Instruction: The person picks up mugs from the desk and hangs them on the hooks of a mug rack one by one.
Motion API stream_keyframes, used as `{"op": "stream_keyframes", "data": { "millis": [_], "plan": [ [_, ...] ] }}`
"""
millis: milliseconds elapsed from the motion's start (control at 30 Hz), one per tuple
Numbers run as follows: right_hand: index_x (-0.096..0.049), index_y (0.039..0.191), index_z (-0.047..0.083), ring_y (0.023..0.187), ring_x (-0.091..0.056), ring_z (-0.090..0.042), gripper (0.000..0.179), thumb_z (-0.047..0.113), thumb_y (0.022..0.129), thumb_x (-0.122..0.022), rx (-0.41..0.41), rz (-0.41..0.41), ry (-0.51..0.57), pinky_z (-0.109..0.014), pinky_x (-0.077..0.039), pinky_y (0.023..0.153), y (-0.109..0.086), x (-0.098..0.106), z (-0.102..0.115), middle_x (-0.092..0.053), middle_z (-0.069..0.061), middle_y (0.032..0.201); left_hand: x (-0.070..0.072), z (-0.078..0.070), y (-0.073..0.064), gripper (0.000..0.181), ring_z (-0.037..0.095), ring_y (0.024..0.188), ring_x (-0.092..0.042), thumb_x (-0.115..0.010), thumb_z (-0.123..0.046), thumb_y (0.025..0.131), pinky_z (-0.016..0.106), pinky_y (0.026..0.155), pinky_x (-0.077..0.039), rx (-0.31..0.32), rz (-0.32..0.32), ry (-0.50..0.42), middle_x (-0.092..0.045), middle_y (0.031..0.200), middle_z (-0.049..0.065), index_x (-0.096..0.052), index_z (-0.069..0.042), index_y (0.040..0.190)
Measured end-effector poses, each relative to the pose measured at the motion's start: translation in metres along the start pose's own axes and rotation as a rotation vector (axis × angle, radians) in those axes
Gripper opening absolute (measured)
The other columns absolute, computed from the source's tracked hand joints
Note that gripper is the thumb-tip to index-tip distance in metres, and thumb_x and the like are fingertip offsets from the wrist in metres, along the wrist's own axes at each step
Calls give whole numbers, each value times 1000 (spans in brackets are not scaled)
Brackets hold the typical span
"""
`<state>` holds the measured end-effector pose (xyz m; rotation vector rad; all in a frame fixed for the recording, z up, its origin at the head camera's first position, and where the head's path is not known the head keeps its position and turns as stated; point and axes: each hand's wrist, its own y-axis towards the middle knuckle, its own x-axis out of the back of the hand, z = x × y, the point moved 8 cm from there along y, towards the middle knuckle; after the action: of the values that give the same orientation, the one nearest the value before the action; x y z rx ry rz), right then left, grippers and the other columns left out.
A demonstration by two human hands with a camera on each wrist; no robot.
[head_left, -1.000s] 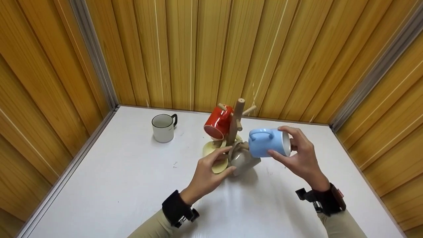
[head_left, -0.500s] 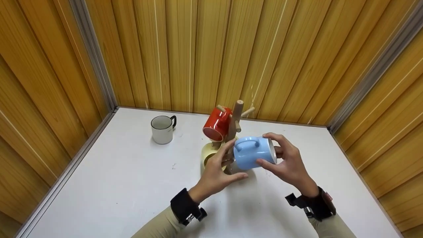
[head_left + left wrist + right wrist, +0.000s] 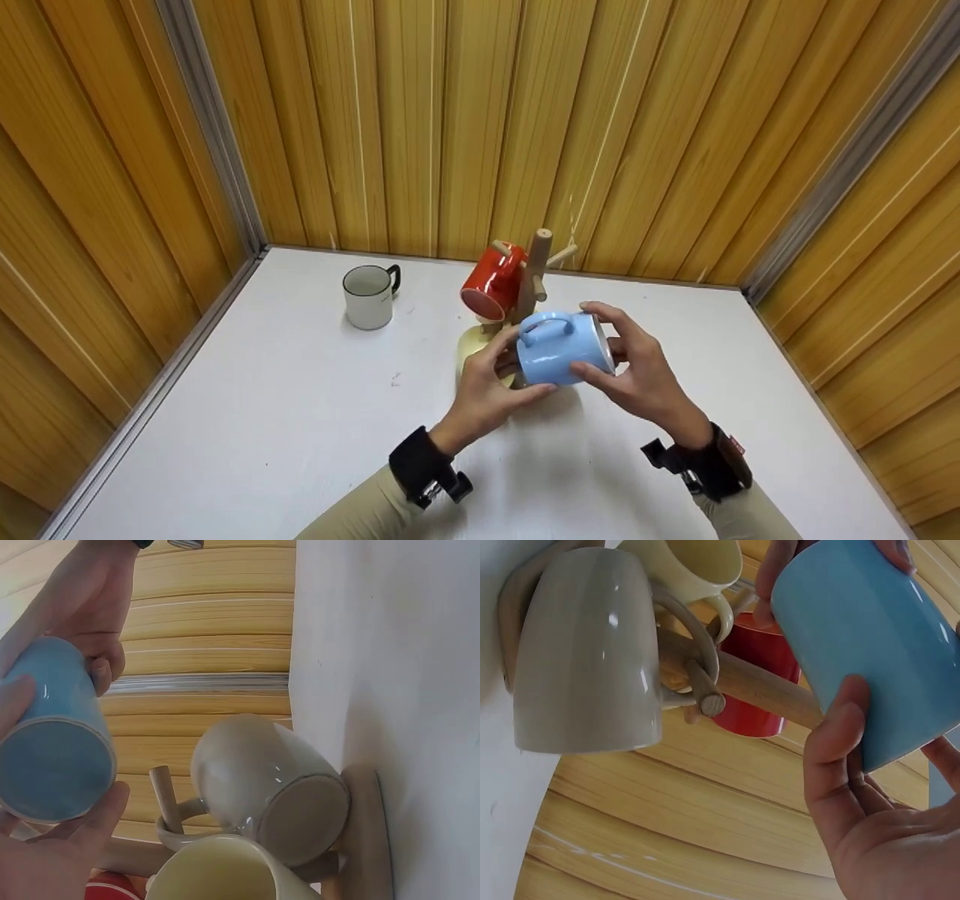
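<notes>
Both hands hold a light blue mug [image 3: 559,360], lying on its side in the air in front of a wooden mug tree [image 3: 537,259]. My right hand [image 3: 645,375] grips it at the rim end, thumb on the near side and fingers at the opening. At the base end, my left hand [image 3: 476,394] pinches it between thumb and fingers. Its handle points up in the head view. On the tree hang a red mug [image 3: 487,285], a pale yellow mug [image 3: 470,345] and a grey mug [image 3: 592,660], the grey one mostly hidden behind the blue mug in the head view.
A white mug [image 3: 367,304] with a black rim and handle stands upright at the left back of the white table [image 3: 262,405]. Bare pegs [image 3: 562,255] stick out near the tree's top. Wood-patterned walls [image 3: 420,127] enclose the back and sides.
The blue mug has moved left and a little down in the right hand. My left hand has come off the grey mug's side and now holds the blue mug's base.
</notes>
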<state>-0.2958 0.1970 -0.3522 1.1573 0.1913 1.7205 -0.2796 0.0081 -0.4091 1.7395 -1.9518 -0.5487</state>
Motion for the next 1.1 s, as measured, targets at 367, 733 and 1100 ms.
{"op": "stream_keyframes", "data": {
  "millis": [367,733,1100],
  "plan": [
    [-43,155,8,116,-64,-26,86,3,79,-84,111,-21,-44,-32,-59,84,6,10,12,-47,-9,156,8,2,5,74,27,113,-68,-91,-15,80,36,95,-57,30,-28,-36,-60,135,13,-54,-2,143],
    [-52,149,13,121,-62,-22,68,3,87,-80,119,26,-40,-35,-61,84,24,-1,11,-55,-7,147,13,9,9,74,21,117,-67,-91,-17,80,36,99,-55,50,-75,-22,-62,138,9,-56,-10,145],
    [-57,144,12,126,-60,-24,61,3,88,-79,139,11,-39,-39,-62,83,31,-5,4,-59,-9,143,13,19,12,73,27,121,-65,-88,-22,83,37,99,-55,113,-73,-9,-61,141,13,-53,-9,146]
  ]
}}
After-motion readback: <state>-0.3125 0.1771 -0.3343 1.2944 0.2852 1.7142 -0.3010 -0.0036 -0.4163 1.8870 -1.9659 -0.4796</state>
